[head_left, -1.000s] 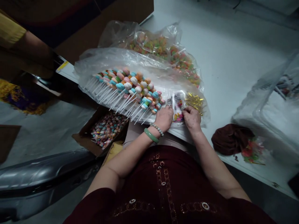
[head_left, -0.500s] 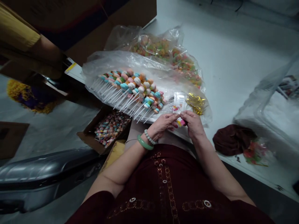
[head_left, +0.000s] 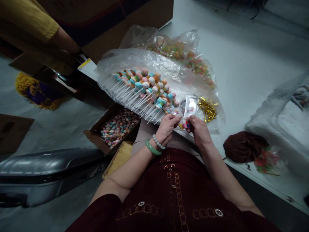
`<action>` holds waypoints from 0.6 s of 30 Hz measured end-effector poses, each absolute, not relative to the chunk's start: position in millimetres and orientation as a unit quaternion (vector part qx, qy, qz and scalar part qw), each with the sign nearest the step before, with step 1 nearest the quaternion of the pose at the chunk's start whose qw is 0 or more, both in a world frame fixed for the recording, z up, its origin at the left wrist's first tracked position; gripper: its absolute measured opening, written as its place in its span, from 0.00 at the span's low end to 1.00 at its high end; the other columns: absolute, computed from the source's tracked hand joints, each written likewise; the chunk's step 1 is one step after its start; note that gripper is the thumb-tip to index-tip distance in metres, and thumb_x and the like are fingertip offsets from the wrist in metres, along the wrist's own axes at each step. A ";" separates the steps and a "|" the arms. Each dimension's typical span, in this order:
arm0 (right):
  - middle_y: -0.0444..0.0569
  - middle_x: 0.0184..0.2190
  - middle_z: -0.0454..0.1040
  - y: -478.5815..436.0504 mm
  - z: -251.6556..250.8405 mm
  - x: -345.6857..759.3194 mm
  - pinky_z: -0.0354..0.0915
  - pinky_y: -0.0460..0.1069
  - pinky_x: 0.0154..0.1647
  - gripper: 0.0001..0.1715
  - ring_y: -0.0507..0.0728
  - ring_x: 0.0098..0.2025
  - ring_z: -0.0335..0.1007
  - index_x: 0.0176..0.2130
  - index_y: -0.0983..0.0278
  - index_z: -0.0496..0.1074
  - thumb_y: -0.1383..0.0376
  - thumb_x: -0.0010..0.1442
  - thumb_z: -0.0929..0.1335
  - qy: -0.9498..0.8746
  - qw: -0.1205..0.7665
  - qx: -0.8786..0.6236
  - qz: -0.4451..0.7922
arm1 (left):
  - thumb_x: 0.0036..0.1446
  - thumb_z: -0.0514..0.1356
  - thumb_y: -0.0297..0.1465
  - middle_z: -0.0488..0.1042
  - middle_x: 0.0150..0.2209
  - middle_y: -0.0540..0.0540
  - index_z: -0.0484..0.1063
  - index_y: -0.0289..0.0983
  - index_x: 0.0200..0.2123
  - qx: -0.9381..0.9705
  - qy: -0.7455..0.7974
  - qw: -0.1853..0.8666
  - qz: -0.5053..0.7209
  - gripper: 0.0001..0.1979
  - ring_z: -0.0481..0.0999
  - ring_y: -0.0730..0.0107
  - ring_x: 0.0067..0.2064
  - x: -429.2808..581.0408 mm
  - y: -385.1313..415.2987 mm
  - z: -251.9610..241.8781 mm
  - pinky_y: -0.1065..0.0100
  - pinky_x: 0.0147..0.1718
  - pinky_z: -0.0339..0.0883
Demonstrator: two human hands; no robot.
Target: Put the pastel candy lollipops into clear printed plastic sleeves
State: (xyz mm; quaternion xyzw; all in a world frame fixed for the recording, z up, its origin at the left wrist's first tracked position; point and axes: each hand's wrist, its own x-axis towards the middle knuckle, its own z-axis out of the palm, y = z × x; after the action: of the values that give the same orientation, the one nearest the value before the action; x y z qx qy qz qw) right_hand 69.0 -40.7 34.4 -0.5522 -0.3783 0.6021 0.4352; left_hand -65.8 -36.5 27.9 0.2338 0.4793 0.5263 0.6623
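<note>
Between 2 thumbs, 1 wrapper (head_left: 186, 125) is coming up off the stack (head_left: 190, 105).
I'm pinching it with left hand (head_left: 166, 127) and right hand (head_left: 199, 130), fingers closed, lollipops (head_left: 147, 88) just beyond them.

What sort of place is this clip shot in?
Likely a small sweet-packing workshop: rows of bare lollipops on plastic sheeting on a white table, a cardboard box of wrapped ones below, gold twist ties beside.

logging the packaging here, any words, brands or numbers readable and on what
No text is readable.
Printed wrapper between left hand and right hand: print too blurred.
Wrapper stack beside them: too blurred.
Yellow label by the table edge: too small.
</note>
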 end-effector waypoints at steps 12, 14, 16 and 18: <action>0.39 0.20 0.67 -52.3 49.6 51.6 0.55 0.43 0.20 0.14 0.47 0.20 0.58 0.28 0.63 0.69 0.56 0.49 0.72 -0.413 0.423 -0.523 0.613 | 0.48 0.69 0.36 0.65 0.22 0.55 0.66 0.36 0.26 0.246 0.450 0.625 0.589 0.15 0.60 0.81 0.23 -73.6 -55.0 49.8 0.74 0.24 0.56; 0.39 0.19 0.65 -47.8 56.2 43.9 0.55 0.44 0.22 0.09 0.47 0.21 0.56 0.27 0.63 0.69 0.60 0.51 0.70 -0.465 0.426 -0.514 0.581 | 0.48 0.69 0.35 0.69 0.26 0.53 0.70 0.35 0.30 0.250 0.438 0.647 0.572 0.12 0.65 0.80 0.25 -85.7 -56.8 60.0 0.74 0.25 0.58; 0.39 0.20 0.66 -44.1 63.5 36.6 0.56 0.44 0.24 0.07 0.48 0.23 0.57 0.27 0.63 0.69 0.61 0.52 0.69 -0.522 0.409 -0.500 0.557 | 0.50 0.68 0.34 0.72 0.28 0.51 0.73 0.35 0.32 0.259 0.437 0.664 0.548 0.11 0.68 0.79 0.26 -101.1 -60.2 69.8 0.74 0.25 0.60; 0.40 0.22 0.67 -43.5 69.1 30.4 0.57 0.45 0.26 0.07 0.48 0.25 0.58 0.27 0.63 0.70 0.62 0.53 0.69 -0.570 0.390 -0.483 0.538 | 0.50 0.68 0.33 0.74 0.29 0.48 0.75 0.33 0.32 0.265 0.446 0.672 0.528 0.10 0.70 0.77 0.27 -117.3 -66.9 76.3 0.73 0.25 0.62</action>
State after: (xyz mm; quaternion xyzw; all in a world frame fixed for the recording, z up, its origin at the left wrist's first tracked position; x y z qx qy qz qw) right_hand 30.4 -43.5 69.1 -0.4828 -0.5697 0.5384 0.3905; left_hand -117.3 -66.9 76.3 0.2650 0.4465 0.5276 0.6723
